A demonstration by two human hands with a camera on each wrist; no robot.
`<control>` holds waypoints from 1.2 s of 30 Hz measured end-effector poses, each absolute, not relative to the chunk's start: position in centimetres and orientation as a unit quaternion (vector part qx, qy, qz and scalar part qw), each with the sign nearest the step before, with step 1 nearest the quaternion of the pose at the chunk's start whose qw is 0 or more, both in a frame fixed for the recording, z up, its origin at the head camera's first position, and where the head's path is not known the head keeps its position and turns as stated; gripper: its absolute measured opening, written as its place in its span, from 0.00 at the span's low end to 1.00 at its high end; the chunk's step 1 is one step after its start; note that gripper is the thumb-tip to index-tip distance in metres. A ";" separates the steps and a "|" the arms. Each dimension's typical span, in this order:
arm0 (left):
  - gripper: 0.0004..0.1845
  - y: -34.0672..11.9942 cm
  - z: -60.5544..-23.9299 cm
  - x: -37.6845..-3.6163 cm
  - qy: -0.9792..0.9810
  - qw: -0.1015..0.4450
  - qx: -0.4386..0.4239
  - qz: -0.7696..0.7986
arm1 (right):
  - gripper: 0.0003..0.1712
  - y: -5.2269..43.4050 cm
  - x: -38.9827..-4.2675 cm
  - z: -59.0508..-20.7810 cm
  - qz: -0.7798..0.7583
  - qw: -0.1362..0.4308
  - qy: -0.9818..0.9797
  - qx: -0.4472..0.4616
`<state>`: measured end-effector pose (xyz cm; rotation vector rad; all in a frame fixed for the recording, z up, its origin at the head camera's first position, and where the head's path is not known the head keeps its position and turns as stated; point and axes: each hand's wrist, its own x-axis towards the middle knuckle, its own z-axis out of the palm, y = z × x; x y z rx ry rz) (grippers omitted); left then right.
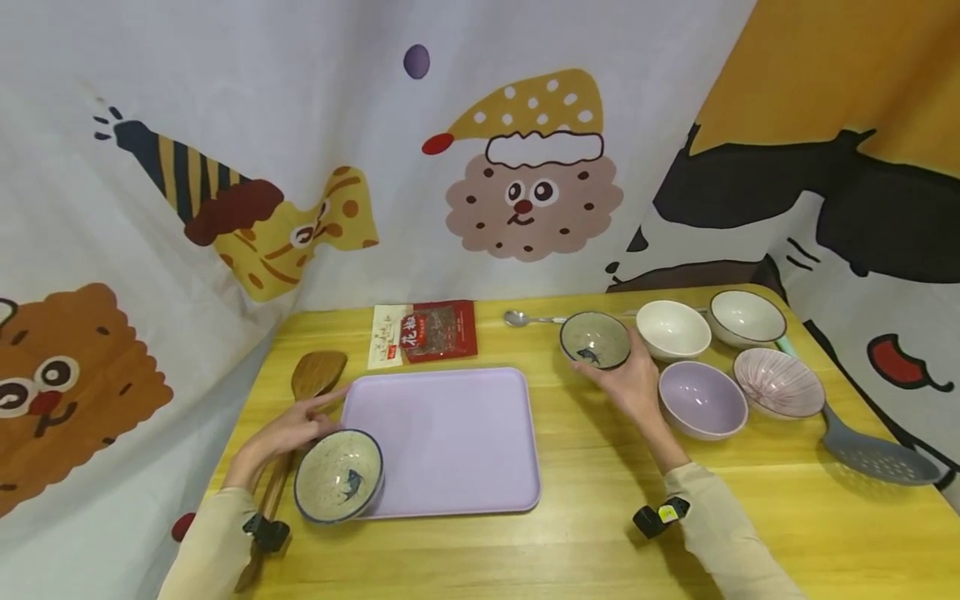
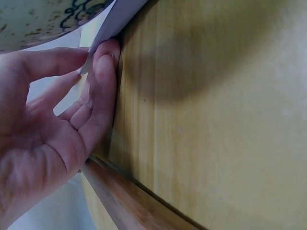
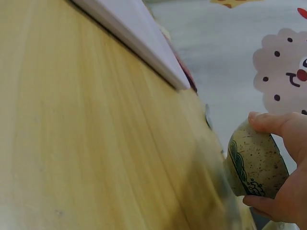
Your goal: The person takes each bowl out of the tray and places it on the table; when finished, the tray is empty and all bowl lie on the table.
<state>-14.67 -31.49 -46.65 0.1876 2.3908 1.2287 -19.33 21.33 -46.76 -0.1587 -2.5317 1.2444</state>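
A lavender tray (image 1: 450, 442) lies mid-table. A speckled bowl with a fish drawing (image 1: 339, 475) sits at its front left corner. My left hand (image 1: 296, 429) lies beside that bowl with loosely straight fingers. In the left wrist view its fingertips (image 2: 106, 60) touch the tray's edge (image 2: 115, 24), under the bowl (image 2: 38, 19). My right hand (image 1: 630, 379) grips a second speckled fish bowl (image 1: 595, 339) right of the tray. The right wrist view shows that bowl (image 3: 254, 163) tilted between thumb and fingers.
A wooden spatula (image 1: 318, 375) lies under my left hand. A red packet (image 1: 427, 332) and a metal spoon (image 1: 525, 318) lie behind the tray. White (image 1: 672, 329), dark-rimmed (image 1: 747, 317), lavender (image 1: 702, 399) and pink (image 1: 779, 382) bowls and a grey slotted spatula (image 1: 873, 454) stand at the right.
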 end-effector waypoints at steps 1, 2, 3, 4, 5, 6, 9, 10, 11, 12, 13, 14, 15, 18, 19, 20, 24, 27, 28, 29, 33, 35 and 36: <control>0.39 -31.5 -46.7 -14.7 0.866 0.220 0.066 0.445 | 0.59 21.4 -19.5 -47.0 0.434 0.156 -0.886 -0.058; 0.39 -31.5 -46.7 -14.7 0.866 0.220 0.065 0.445 | 0.60 21.4 -19.6 -47.2 0.431 0.154 -0.887 -0.061; 0.39 -31.5 -46.7 -14.7 0.866 0.220 0.062 0.444 | 0.60 21.4 -19.7 -47.4 0.430 0.152 -0.888 -0.064; 0.38 -31.5 -46.6 -14.7 0.867 0.218 0.061 0.444 | 0.61 21.4 -19.8 -47.5 0.429 0.150 -0.888 -0.068; 0.38 -31.4 -46.6 -14.8 0.869 0.216 0.058 0.441 | 0.62 21.4 -20.0 -47.7 0.429 0.149 -0.888 -0.071; 0.38 -31.4 -46.6 -14.8 0.871 0.214 0.056 0.438 | 0.62 21.5 -20.1 -47.7 0.430 0.147 -0.888 -0.074; 0.38 -31.2 -46.7 -14.9 0.879 0.204 0.049 0.428 | 0.63 21.5 -20.2 -47.8 0.433 0.144 -0.886 -0.084; 0.37 -31.2 -46.7 -14.9 0.882 0.201 0.048 0.424 | 0.64 21.5 -20.3 -47.8 0.435 0.143 -0.885 -0.085; 0.37 -31.2 -46.7 -15.0 0.884 0.199 0.045 0.420 | 0.65 21.5 -20.4 -47.8 0.434 0.141 -0.886 -0.085; 0.37 -31.1 -46.7 -15.0 0.886 0.198 0.045 0.418 | 0.66 21.5 -20.4 -47.8 0.432 0.140 -0.887 -0.085; 0.37 -31.1 -46.8 -15.0 0.887 0.197 0.045 0.415 | 0.66 21.4 -20.5 -47.8 0.431 0.138 -0.888 -0.084; 0.36 -31.1 -46.8 -15.0 0.888 0.197 0.043 0.413 | 0.67 21.4 -20.6 -47.8 0.429 0.135 -0.889 -0.084; 0.36 -31.1 -46.8 -15.0 0.889 0.196 0.042 0.412 | 0.68 21.3 -20.6 -47.8 0.426 0.133 -0.891 -0.083; 0.36 -31.1 -47.0 -15.0 0.888 0.195 0.047 0.413 | 0.70 21.1 -20.7 -47.9 0.422 0.131 -0.894 -0.081; 0.36 -31.1 -47.0 -15.0 0.888 0.195 0.048 0.415 | 0.71 21.0 -20.7 -47.9 0.421 0.130 -0.894 -0.081; 0.36 -31.1 -47.1 -15.0 0.887 0.194 0.049 0.417 | 0.71 20.9 -20.6 -48.0 0.419 0.130 -0.895 -0.080; 0.36 -31.1 -47.2 -15.2 0.886 0.193 0.053 0.419 | 0.72 20.7 -20.3 -48.2 0.419 0.147 -0.893 -0.070; 0.36 -31.0 -47.1 -15.2 0.885 0.194 0.053 0.419 | 0.70 20.7 -19.8 -48.0 0.416 0.167 -0.892 -0.054; 0.36 -31.0 -47.1 -15.2 0.885 0.195 0.051 0.420 | 0.69 20.6 -19.5 -47.8 0.414 0.174 -0.892 -0.048; 0.36 -30.9 -47.0 -15.2 0.884 0.195 0.052 0.421 | 0.68 20.5 -19.3 -47.6 0.411 0.182 -0.892 -0.043; 0.36 -31.0 -46.9 -15.0 0.886 0.194 0.056 0.417 | 0.66 20.1 -18.3 -46.8 0.392 0.219 -0.893 -0.017; 0.35 -31.1 -46.9 -14.8 0.890 0.191 0.055 0.411 | 0.65 19.8 -17.9 -46.3 0.385 0.230 -0.894 -0.007; 0.35 -31.1 -47.0 -14.7 0.893 0.186 0.055 0.405 | 0.64 19.5 -17.7 -46.0 0.384 0.233 -0.893 0.000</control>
